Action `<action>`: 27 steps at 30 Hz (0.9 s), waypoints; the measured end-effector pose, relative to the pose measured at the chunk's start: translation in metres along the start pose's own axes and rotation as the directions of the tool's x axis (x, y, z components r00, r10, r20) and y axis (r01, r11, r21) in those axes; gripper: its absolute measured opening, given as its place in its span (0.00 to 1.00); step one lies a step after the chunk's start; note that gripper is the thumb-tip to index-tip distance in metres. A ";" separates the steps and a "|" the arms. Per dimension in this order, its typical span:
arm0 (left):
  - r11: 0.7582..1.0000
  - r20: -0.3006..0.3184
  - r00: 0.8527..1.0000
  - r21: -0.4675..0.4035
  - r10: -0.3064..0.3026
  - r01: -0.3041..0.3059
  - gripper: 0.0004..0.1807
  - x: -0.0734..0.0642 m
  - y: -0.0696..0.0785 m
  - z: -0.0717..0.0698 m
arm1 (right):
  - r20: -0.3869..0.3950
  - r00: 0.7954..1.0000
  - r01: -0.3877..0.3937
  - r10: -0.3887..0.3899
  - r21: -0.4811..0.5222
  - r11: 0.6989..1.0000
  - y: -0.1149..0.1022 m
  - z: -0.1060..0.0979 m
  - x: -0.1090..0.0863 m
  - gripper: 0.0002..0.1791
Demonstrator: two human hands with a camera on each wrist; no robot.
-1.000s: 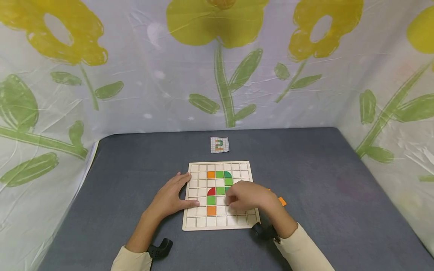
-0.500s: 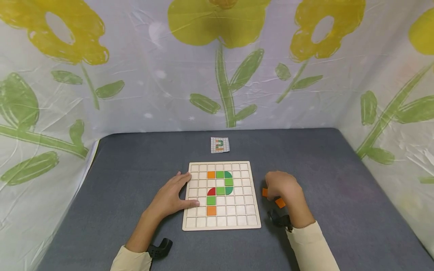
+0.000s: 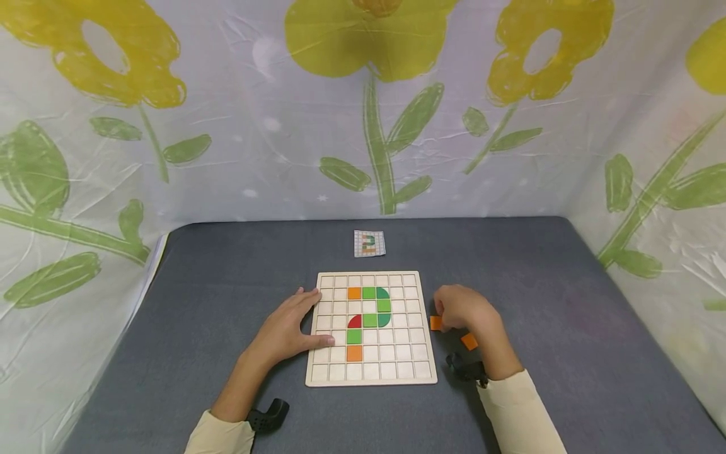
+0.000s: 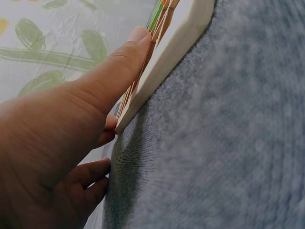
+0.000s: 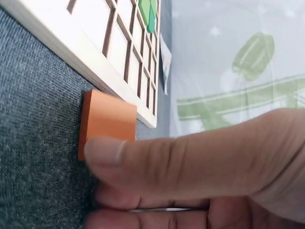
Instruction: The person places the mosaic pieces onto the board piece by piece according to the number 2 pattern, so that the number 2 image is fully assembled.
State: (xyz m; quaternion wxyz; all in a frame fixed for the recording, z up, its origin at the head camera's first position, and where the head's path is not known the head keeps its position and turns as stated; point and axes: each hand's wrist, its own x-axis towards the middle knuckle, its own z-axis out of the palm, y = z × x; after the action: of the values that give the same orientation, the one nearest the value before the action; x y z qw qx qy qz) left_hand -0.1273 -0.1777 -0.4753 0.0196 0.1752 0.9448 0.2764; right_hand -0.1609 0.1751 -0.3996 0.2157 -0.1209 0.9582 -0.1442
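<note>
A wooden grid board [image 3: 403, 354] lies on the table, with orange, green, teal and red tiles forming a bent line in its cells. My left hand [image 3: 289, 325] rests on the board's left side, fingers extended along the edge and thumb [image 4: 126, 59] lying over the rim. To the right of the board, my right hand [image 3: 467, 308] pinches an orange square tile [image 5: 112, 114]; the thumb [image 5: 107, 152] covers its near corner and the other fingers are bent below. Another orange tile [image 3: 469, 342] lies on the cloth beneath that wrist.
A small card [image 3: 370, 243] printed with a coloured grid pattern lies behind the board. Dark grey cloth [image 3: 255, 252] covers the table. A white sheet with yellow flowers [image 3: 368, 38] hangs around the back and sides.
My right hand has left the board for the orange tiles on its right, then shifted slightly left with one tile. A teal quarter-round tile on the board is uncovered. The left hand stays still.
</note>
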 end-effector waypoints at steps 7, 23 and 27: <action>1.000 0.002 1.000 -0.011 -0.004 0.004 0.57 0.000 0.000 -0.001 | -0.062 0.984 0.168 -0.167 0.018 0.986 0.007 -0.002 0.005 0.15; 1.000 0.013 1.000 -0.005 -0.021 0.021 0.57 -0.001 0.003 -0.002 | 0.025 0.932 0.328 -0.362 0.374 0.868 0.005 -0.005 0.009 0.06; 1.000 0.011 1.000 0.001 -0.018 0.018 0.57 0.000 0.003 -0.001 | 0.040 0.918 0.347 -0.396 0.405 0.846 0.003 -0.001 0.013 0.07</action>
State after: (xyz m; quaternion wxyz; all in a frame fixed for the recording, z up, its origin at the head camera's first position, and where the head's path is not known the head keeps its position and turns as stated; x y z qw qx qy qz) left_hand -0.1262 -0.1764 -0.4727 0.0271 0.1681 0.9463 0.2747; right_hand -0.1733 0.1746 -0.4049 0.2615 -0.2675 0.8534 -0.3630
